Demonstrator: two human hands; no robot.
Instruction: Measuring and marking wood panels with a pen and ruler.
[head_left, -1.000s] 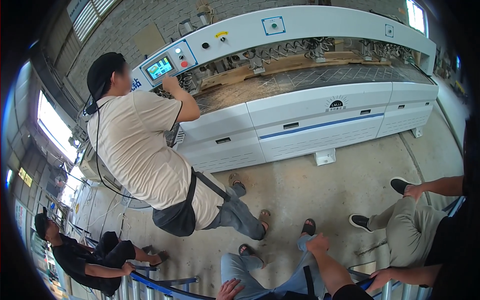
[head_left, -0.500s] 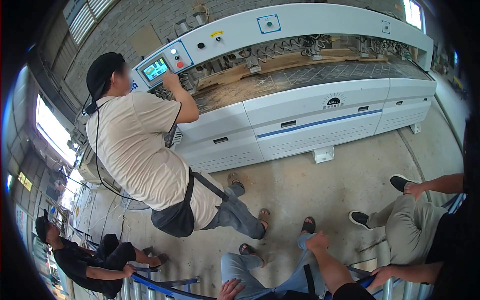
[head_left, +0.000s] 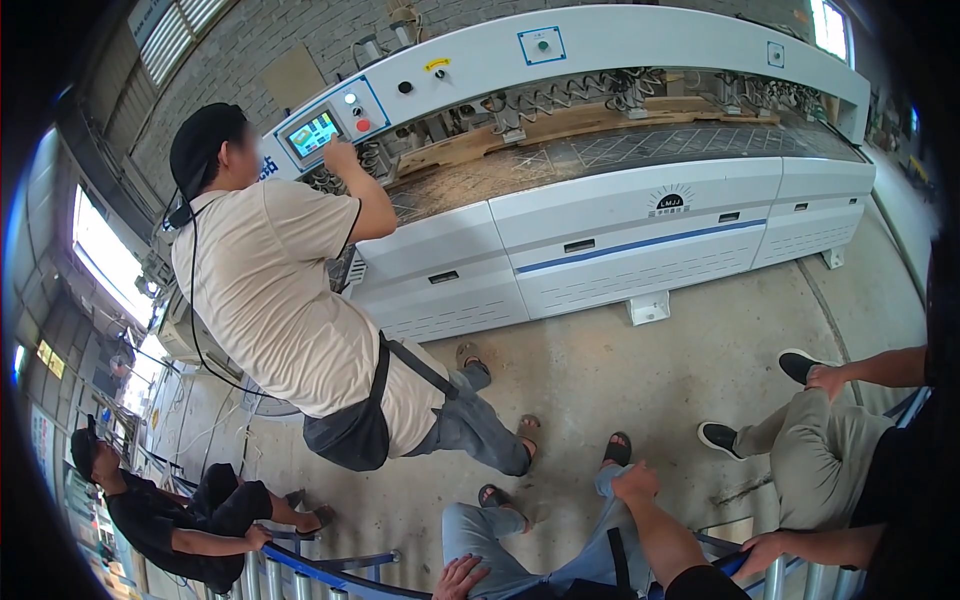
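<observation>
My left hand lies on my left thigh at the lower edge, its fingers spread and holding nothing. On my right knee rests my right hand, its fingers curled and nothing visible in it. Under both hands are my light blue jeans. Ahead, a person in a beige T-shirt stands at a long white machine. That person's raised hand is at the lit touch screen; whether a finger touches it I cannot tell. Neither of my hands is near the machine.
Long wooden pieces lie on the machine's dark bed, below coiled hoses. A red button sits beside the screen. Another seated person is close at my right; one in black sits at far left. Blue-railed roller stands line the lower edge.
The standing person's hand has shifted slightly at the screen, and the display looks a little different. My hands stay where they were.
</observation>
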